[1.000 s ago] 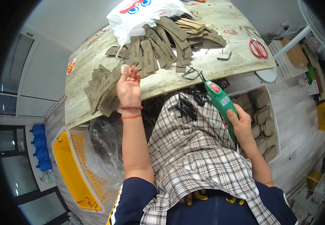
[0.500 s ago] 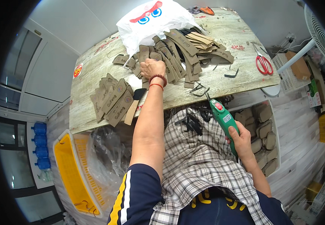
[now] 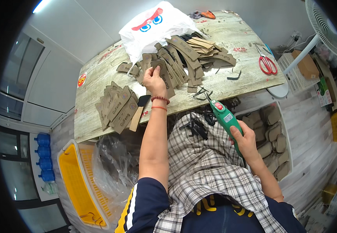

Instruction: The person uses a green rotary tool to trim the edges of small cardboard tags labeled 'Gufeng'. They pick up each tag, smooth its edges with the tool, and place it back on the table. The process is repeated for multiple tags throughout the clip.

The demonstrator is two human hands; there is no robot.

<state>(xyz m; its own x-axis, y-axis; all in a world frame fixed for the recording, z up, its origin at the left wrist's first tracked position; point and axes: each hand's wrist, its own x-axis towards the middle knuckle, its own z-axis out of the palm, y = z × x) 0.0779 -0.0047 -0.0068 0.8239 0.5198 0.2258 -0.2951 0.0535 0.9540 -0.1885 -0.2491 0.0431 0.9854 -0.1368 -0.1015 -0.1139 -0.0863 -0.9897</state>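
Note:
My left hand (image 3: 155,83) pinches the upper end of a flat brown fabric strap piece (image 3: 167,79), printed with dark lettering, just over the table. Behind it lies a heap of similar brown strips (image 3: 186,48), some showing tan or black sides. To its left sits a second, fanned stack of strips (image 3: 122,112). My right hand (image 3: 245,140) is wrapped round a green handheld electric cutter (image 3: 225,117) with a red button. Its thin tip points at the table's front edge, near small black offcuts (image 3: 202,94).
A white plastic bag (image 3: 153,29) stands behind the heap on the worn wooden table (image 3: 98,73). Red-handled scissors (image 3: 267,64) lie at the right. Black scraps (image 3: 195,128) rest on the checked cloth over my lap. Below are a yellow basket (image 3: 75,182) and a bin of brown pieces (image 3: 273,132).
My left hand has lifted a brown strap piece from the heap and drawn it slightly nearer. My right hand and the green cutter have shifted a little left.

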